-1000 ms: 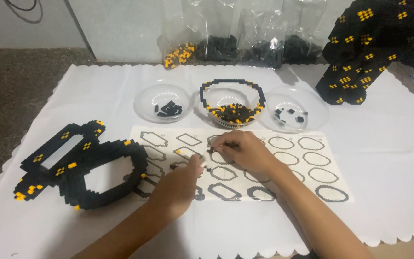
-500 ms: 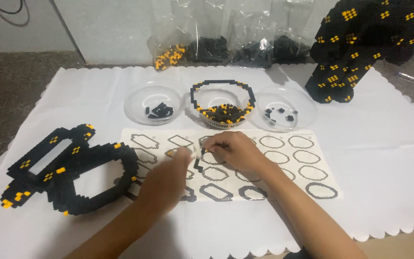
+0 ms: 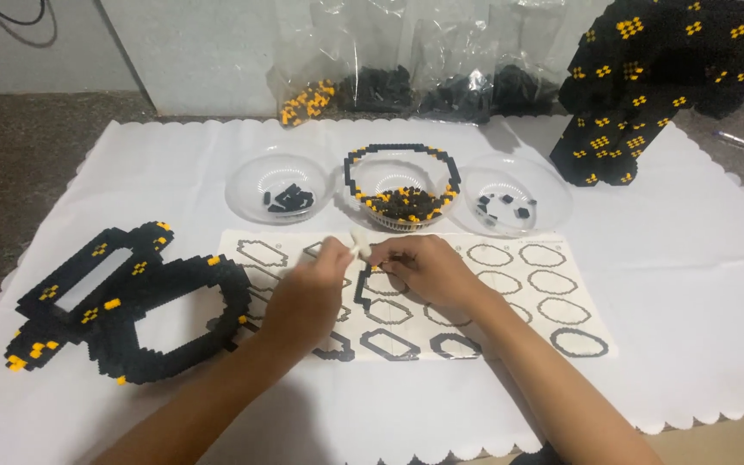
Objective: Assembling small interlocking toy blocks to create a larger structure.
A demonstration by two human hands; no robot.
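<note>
Head view shows both my hands close together over the pattern sheet (image 3: 510, 323). My left hand (image 3: 307, 297) pinches a small white tool (image 3: 359, 244). My right hand (image 3: 428, 271) is curled, with fingertips on a small black bead strip (image 3: 362, 288) that lies on the sheet. The sheet sits in the middle of a white cloth (image 3: 699, 301) on the surface, and the cloth's wavy front edge is near me. Bare cloth lies open to my right. Three clear bowls (image 3: 247, 185) stand in a row just behind the sheet; the middle bowl (image 3: 402, 202) has a black and yellow bead ring on top. Two big black frames (image 3: 131, 301) lie to my left, close to my left arm. One tall black block shape (image 3: 647, 77) stands far right. Bags of beads (image 3: 406, 86) lie at the back.
</note>
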